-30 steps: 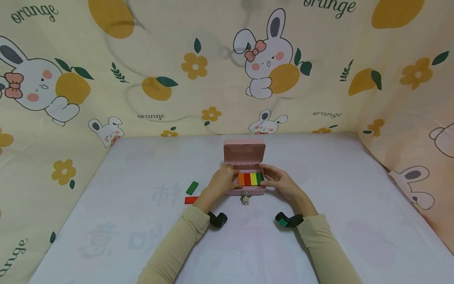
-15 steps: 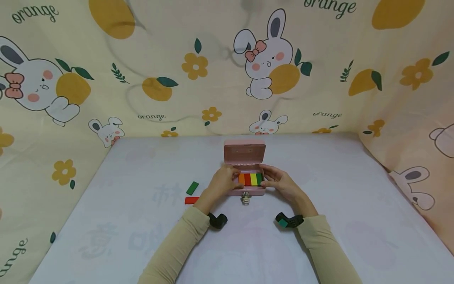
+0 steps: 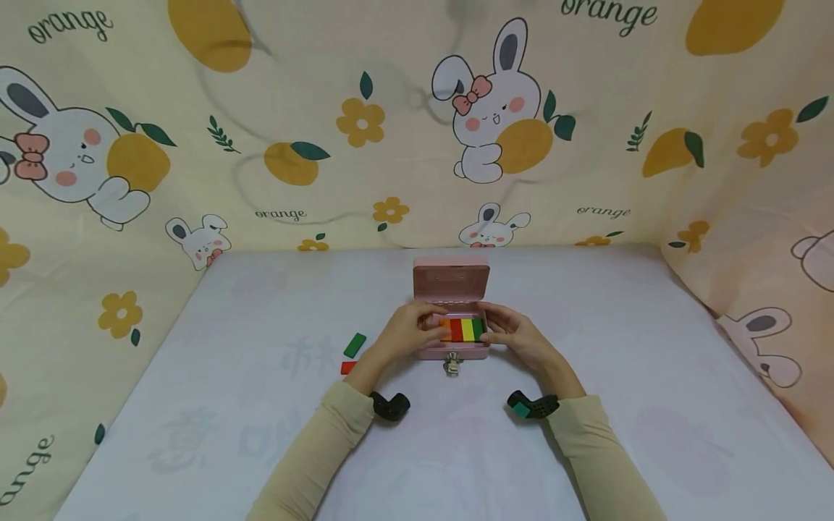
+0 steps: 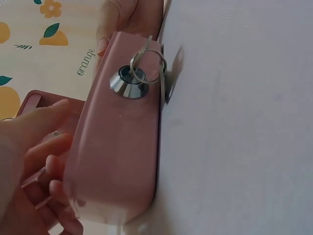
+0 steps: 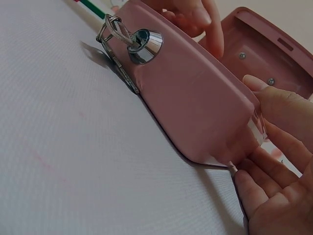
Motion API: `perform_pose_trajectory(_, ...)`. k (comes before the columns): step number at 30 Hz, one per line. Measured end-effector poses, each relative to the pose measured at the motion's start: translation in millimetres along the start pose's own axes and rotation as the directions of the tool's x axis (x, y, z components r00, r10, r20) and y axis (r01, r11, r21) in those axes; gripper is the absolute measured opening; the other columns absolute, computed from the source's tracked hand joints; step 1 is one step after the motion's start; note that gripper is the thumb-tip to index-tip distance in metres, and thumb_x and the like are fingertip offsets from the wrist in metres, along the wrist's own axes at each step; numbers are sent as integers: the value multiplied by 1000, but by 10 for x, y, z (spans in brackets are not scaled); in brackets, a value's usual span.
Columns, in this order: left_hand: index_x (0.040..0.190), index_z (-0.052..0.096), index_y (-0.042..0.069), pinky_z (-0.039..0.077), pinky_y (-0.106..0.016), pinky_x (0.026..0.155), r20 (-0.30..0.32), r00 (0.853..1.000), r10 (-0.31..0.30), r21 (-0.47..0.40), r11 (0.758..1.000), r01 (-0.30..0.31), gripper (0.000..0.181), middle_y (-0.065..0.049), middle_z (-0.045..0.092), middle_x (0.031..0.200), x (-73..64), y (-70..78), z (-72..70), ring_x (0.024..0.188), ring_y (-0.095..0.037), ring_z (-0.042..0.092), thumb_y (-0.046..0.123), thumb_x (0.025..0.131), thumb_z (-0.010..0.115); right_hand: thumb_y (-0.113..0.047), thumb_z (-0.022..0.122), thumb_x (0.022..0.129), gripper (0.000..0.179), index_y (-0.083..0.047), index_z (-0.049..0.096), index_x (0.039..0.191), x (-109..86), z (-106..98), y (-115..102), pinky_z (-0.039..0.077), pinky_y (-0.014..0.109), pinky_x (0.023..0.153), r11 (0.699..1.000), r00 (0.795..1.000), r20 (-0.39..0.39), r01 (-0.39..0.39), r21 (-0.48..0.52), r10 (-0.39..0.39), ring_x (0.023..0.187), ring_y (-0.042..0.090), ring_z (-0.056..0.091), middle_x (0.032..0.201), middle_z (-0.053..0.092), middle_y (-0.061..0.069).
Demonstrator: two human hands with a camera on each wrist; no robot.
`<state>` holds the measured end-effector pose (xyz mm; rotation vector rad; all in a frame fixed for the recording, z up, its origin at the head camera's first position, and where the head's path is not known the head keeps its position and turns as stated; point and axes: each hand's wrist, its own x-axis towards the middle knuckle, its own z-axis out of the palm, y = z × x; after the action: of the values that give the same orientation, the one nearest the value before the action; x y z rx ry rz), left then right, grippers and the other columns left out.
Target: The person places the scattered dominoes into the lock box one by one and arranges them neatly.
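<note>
A pink cash box (image 3: 430,353) stands on the table, its lid (image 3: 451,282) raised at the back. Inside lies a row of coloured blocks: orange (image 3: 445,329), red (image 3: 456,331), yellow (image 3: 467,331) and green (image 3: 478,330). My left hand (image 3: 399,334) reaches over the left rim, thumb and fingers apart, overlapping the orange block in the head view. With my right hand (image 3: 523,340) I hold the box's right side; in the right wrist view the thumb (image 5: 283,105) is at the rim and the fingers lie along the outer wall.
A green block (image 3: 355,345) and a red block (image 3: 348,367), partly hidden by the left forearm, lie left of the box. Keys on a ring (image 4: 149,66) hang from the front lock (image 4: 128,83). A printed cloth (image 3: 391,108) rises behind the table.
My left hand has lifted slightly, and its wrist has shifted left, covering more of the red block outside. The right hand stays at the box's right side.
</note>
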<state>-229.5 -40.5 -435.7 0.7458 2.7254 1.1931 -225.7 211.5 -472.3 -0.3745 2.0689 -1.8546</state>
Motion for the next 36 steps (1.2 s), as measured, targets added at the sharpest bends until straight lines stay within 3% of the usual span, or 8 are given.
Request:
perform_pose_trajectory(4,119,67,10,37,-22,70,5,999,38,26,999,-38,36,-12,63,98,-50,11,-51,85,-16,48,28,88,70,-6,63,91,67,-4,30,149,0,-4,8,33,17,104,1000,1000,-2,4,7,-4,149,35,20,160,25,17)
perform_pose_trajectory(10,124,64,13,42,-24,72,5,994,112,144,983,-111,41,-4,58,88,-150,-6,-143,85,-15,51,31,87,70,-7,63,91,67,-5,31,150,7,-5,5,34,17,104,1000,1000,6,1,9,-1,150,35,19,160,24,16)
perform_pose_trajectory(14,127,63,16,42,-26,75,2,995,104,174,979,-103,44,-4,61,90,-212,-14,-196,87,-16,54,33,87,70,-5,63,90,67,-4,31,149,12,-9,-3,34,17,104,1000,1000,8,3,10,-3,149,36,20,159,25,17)
perform_pose_trajectory(23,125,63,12,41,-23,72,-15,991,134,172,977,-130,45,-3,59,85,-310,-107,-265,83,-15,53,33,86,71,-6,66,89,70,-2,31,149,-1,-13,-2,37,12,101,1000,1000,0,-5,17,5,149,36,21,159,25,18)
perform_pose_trajectory(36,125,65,12,35,-21,67,47,994,102,101,989,-106,43,0,51,79,-480,-179,-401,77,-14,46,33,88,69,-10,68,88,71,-1,31,149,-5,-19,2,35,15,103,1000,1000,13,19,4,-19,148,38,21,158,25,21)
